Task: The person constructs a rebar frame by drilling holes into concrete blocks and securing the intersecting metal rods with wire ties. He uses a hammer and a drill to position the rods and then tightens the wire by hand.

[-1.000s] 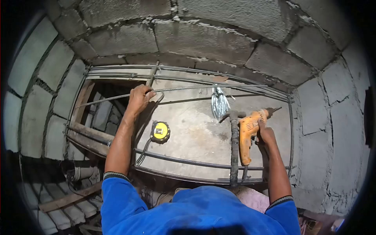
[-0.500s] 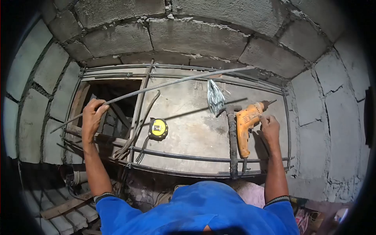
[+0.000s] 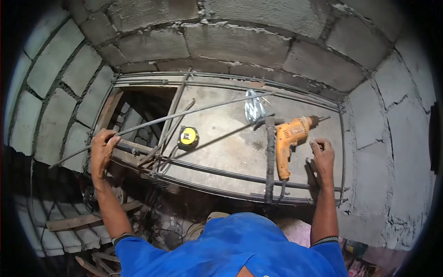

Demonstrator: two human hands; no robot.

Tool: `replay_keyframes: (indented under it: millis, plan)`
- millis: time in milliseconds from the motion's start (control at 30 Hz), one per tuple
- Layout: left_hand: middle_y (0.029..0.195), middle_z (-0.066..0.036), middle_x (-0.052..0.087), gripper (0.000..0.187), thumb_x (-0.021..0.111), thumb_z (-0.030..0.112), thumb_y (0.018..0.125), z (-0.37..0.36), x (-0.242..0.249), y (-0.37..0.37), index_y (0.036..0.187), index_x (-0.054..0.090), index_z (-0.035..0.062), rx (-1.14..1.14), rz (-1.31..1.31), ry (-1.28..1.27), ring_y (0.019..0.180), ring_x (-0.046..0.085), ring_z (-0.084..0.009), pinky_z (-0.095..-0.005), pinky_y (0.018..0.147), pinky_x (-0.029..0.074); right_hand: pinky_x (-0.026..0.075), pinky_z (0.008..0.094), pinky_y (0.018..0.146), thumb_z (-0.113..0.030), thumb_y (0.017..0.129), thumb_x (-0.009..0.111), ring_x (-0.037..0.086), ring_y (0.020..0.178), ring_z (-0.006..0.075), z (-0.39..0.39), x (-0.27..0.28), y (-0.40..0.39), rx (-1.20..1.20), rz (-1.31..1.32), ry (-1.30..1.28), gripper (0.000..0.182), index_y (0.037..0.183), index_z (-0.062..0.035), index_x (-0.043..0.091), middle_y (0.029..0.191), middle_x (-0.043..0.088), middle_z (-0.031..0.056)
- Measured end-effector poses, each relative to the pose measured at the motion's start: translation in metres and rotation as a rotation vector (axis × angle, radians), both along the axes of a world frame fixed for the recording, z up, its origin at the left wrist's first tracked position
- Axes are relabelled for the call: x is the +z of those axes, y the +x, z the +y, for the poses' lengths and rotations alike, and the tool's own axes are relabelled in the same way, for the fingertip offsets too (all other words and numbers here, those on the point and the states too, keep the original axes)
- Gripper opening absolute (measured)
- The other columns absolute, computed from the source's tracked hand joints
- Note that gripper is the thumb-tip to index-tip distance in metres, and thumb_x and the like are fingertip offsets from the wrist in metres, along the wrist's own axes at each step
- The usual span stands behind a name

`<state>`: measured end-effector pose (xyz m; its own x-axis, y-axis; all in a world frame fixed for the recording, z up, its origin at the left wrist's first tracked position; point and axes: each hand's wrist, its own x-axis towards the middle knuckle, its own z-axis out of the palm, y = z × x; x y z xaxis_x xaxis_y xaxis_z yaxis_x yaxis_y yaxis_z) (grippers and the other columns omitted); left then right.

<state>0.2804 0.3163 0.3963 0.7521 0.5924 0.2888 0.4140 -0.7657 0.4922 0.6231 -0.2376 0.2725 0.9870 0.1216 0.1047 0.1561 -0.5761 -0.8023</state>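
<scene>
A long thin steel rod (image 3: 198, 110) slants up to the right above the slab, gripped near its lower end by my left hand (image 3: 102, 150). My right hand (image 3: 324, 154) hovers just right of an orange power drill (image 3: 290, 138), apart from it. Its fingers are curled in and nothing shows between them. The drill lies on its side, bit pointing right. Against its left side is a hammer (image 3: 270, 161) with a dark wrapped handle. A yellow and black tape measure (image 3: 188, 137) sits left of the middle, and a bundle of silvery tie wire (image 3: 254, 110) lies near the back.
Rebar (image 3: 221, 171) runs along the front edge of the concrete slab (image 3: 221, 143), with more at the back and sides. A framed opening (image 3: 152, 99) drops through on the left. Block walls (image 3: 240, 46) enclose three sides. Loose wood (image 3: 92, 217) lies lower left.
The rod has come down and slightly left with my left hand, its right end now lower. My right hand has shifted a little away from the drill. The camera view has turned slightly.
</scene>
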Motion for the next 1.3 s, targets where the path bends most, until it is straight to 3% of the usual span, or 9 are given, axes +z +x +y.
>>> replay_keyframes:
  millis: [300,433,633,700,800,900,1033,1200,1300]
  plan:
    - [0.078,-0.012,0.055,0.025,0.071,0.019,0.081,-0.058,0.029,-0.022,0.088,0.062,-0.0036,-0.194,0.149,-0.012,0.075,0.056,-0.0284,-0.0372,0.069,0.044,0.052,0.0318,0.078,-0.022,0.086,0.078,0.064,0.081,0.0186,0.009,0.046,-0.035,0.174,-0.145,0.217,0.033,0.106,-0.0007,0.064,0.089,0.067,0.0087]
    - [0.074,-0.012,0.05,0.03,0.073,0.028,0.082,-0.078,0.043,-0.031,0.089,0.063,0.0002,-0.311,0.185,0.158,0.073,0.052,-0.0297,-0.0402,0.071,0.04,0.049,0.0389,0.093,-0.031,0.075,0.086,0.064,0.102,0.0296,0.022,0.056,-0.053,0.713,-0.264,0.063,0.052,0.114,-0.004,0.064,0.111,0.067,0.0144]
    - [0.073,-0.009,0.051,0.035,0.076,0.032,0.082,-0.09,0.066,-0.044,0.088,0.065,0.0,-0.378,0.133,0.184,0.072,0.051,-0.0251,-0.0362,0.068,0.039,0.053,0.0405,0.076,-0.041,0.079,0.081,0.068,0.085,0.0377,0.053,0.064,-0.106,1.241,0.021,-0.185,0.049,0.107,-0.0033,0.068,0.09,0.069,0.019]
    - [0.081,-0.008,0.053,0.032,0.077,0.029,0.08,-0.094,0.087,-0.053,0.087,0.063,0.0015,-0.278,0.205,0.03,0.084,0.051,-0.0267,-0.0371,0.08,0.039,0.051,0.0406,0.065,-0.035,0.083,0.078,0.066,0.071,0.0368,0.065,0.054,-0.118,1.027,0.018,-0.211,0.034,0.091,-0.003,0.07,0.076,0.066,0.0183]
    - [0.104,-0.009,0.063,0.037,0.08,0.024,0.077,-0.099,0.1,-0.063,0.105,0.068,0.0046,-0.331,0.157,0.503,0.105,0.056,-0.026,-0.0362,0.091,0.041,0.047,0.0389,0.056,-0.026,0.084,0.077,0.063,0.061,0.0328,0.078,0.045,-0.131,0.933,-0.109,0.02,0.026,0.078,-0.0028,0.067,0.067,0.062,0.0178]
    - [0.134,-0.015,0.056,0.057,0.079,0.02,0.082,-0.126,0.087,-0.064,0.133,0.057,0.0056,0.087,-0.356,0.77,0.126,0.051,-0.0291,-0.0418,0.105,0.041,0.045,0.0368,0.051,-0.021,0.082,0.079,0.059,0.054,0.0295,0.091,0.043,-0.135,0.892,-0.134,0.048,0.024,0.075,-0.0025,0.065,0.063,0.058,0.0162]
    - [0.148,-0.03,0.038,0.088,0.06,0.048,0.096,-0.106,0.071,-0.078,0.151,0.02,-0.007,-0.383,-1.041,-0.718,0.143,0.034,-0.0409,-0.0474,0.114,0.035,0.041,0.0384,0.049,-0.02,0.081,0.08,0.051,0.049,0.029,0.126,0.03,-0.137,0.955,-0.29,0.174,0.025,0.072,-0.0036,0.063,0.059,0.053,0.0146]
    - [0.126,-0.02,0.058,0.044,0.049,0.024,0.105,-0.075,0.062,-0.131,0.138,0.041,-0.0025,-0.376,-0.934,-0.745,0.119,0.059,-0.0331,-0.0488,0.107,0.044,0.047,0.0362,0.05,-0.024,0.081,0.079,0.06,0.053,0.0277,0.175,0.021,-0.165,1.012,-0.353,0.21,0.022,0.076,-0.0055,0.068,0.063,0.061,0.0134]
    - [0.124,-0.015,0.06,0.036,0.049,0.016,0.104,-0.029,0.048,-0.195,0.135,0.048,-0.0019,-0.287,-1.001,-0.73,0.118,0.059,-0.0285,-0.046,0.106,0.045,0.054,0.0362,0.073,-0.026,0.077,0.083,0.066,0.081,0.0297,0.183,0.039,-0.169,0.936,-0.514,0.155,0.027,0.091,-0.0058,0.07,0.09,0.068,0.0128]
